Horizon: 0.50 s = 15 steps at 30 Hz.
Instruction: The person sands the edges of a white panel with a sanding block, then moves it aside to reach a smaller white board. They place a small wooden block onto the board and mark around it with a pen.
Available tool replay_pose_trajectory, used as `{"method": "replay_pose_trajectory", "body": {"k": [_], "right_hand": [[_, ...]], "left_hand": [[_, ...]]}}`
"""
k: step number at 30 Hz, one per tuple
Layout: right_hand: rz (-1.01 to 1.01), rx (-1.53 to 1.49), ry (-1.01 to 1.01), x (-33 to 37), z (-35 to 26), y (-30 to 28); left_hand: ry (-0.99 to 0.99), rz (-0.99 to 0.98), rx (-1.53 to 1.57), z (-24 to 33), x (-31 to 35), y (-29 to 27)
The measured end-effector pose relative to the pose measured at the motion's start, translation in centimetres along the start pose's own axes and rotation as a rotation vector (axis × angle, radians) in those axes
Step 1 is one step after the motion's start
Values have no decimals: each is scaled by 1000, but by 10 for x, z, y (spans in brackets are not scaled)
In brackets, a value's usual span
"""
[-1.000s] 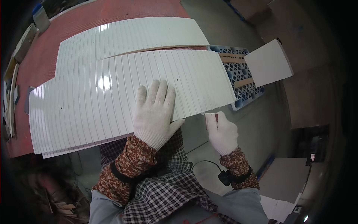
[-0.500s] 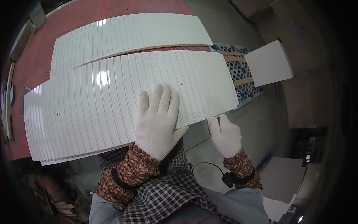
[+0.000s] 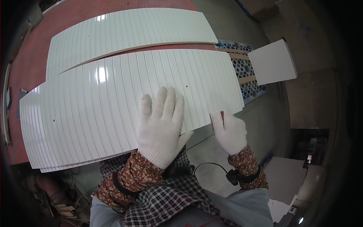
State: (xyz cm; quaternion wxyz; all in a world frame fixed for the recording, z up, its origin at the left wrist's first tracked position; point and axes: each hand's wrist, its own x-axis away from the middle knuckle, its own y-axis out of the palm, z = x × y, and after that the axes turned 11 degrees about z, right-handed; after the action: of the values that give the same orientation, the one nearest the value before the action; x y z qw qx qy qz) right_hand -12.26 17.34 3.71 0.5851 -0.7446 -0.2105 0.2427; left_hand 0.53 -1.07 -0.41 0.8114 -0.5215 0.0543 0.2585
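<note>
A glossy white grooved panel (image 3: 87, 113) lies before me, with another panel edge just beneath its near side. My left hand (image 3: 160, 121), in a white knit glove, rests flat on it, fingers stretched forward and thumb out by the near edge. Nothing is held in that hand. At the near edge, toward the panel's right end, my gloved right hand (image 3: 230, 132) is closed around a small flat reddish-brown piece, seemingly sandpaper (image 3: 222, 117). Its fingers hide most of that piece. Whether it touches the edge, I cannot tell.
A second white grooved panel (image 3: 132, 30) lies beyond the first on a red textured surface (image 3: 28, 90). To the right stands a blue lattice pallet (image 3: 247, 70) with brown strips and a white board (image 3: 272, 62). Flat sheets (image 3: 283, 178) are stacked at the lower right.
My right hand has moved slightly forward and up along the near edge, still gripping the reddish-brown piece. The left hand stays flat on the panel. The view has shifted slightly.
</note>
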Motion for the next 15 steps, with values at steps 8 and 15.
{"method": "replay_pose_trajectory", "body": {"k": [8, 15], "right_hand": [[68, 118, -93, -131, -22, 35], [58, 160, -124, -228, -43, 49]], "left_hand": [[-9, 27, 35, 1, 1, 3], [-4, 70, 40, 4, -2, -5]]}}
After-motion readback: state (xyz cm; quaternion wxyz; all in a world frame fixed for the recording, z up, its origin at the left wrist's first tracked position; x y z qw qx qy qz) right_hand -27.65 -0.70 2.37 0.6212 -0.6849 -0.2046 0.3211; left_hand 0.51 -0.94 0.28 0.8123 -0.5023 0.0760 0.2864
